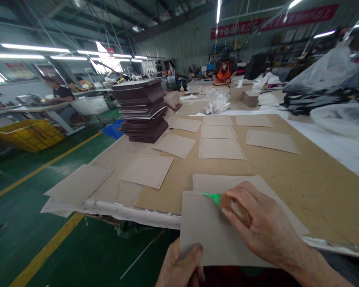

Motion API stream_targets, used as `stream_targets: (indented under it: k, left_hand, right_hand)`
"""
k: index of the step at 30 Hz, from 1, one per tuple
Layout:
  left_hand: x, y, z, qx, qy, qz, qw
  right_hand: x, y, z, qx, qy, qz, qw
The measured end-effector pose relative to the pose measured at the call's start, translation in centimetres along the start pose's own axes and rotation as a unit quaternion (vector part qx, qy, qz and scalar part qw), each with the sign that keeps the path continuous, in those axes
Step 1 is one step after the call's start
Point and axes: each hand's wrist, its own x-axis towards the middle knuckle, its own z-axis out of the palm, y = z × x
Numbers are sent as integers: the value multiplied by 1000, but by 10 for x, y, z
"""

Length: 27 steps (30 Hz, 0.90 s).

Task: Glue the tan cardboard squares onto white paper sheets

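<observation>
In my right hand [260,219] is a small glue bottle [235,207], its green nozzle pointing left. The nozzle tip is at the upper left edge of a grey-beige cardboard sheet [209,231]. My left hand [184,263] pinches that sheet at its lower left corner, thumb on top and fingers underneath. The sheet juts over the table's front edge. Behind and partly under it lies another cardboard sheet [227,181], flat on the table.
More cardboard sheets [221,148] lie spread over the brown table [275,171]. A tall stack of dark brown boards [143,111] stands at the back left. Crumpled clear plastic [217,101] lies farther back. A person in an orange apron [223,72] is at the far end; a yellow bin [26,135] stands left.
</observation>
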Motion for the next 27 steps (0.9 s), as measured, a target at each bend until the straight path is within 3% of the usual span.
stream_targets:
  k: [5, 14, 19, 22, 27]
  left_hand:
    - [0, 3, 1, -15, 2, -2, 1000]
    - [-9, 5, 8, -130, 59, -4, 990]
    - [-12, -5, 18, -220, 27, 7, 975]
    - [-9, -13, 27, -205, 10, -14, 979]
    - [-4, -15, 34, -177, 54, -5, 983]
  right_hand:
    - [-5, 7, -8, -4, 0, -3, 1000]
    - [5, -14, 11, 102, -14, -32, 994]
    - [1, -15, 15, 98, -22, -34, 994]
    - [-2, -14, 14, 100, -32, -33, 994]
    - [-2, -18, 9, 121, -49, -41, 991]
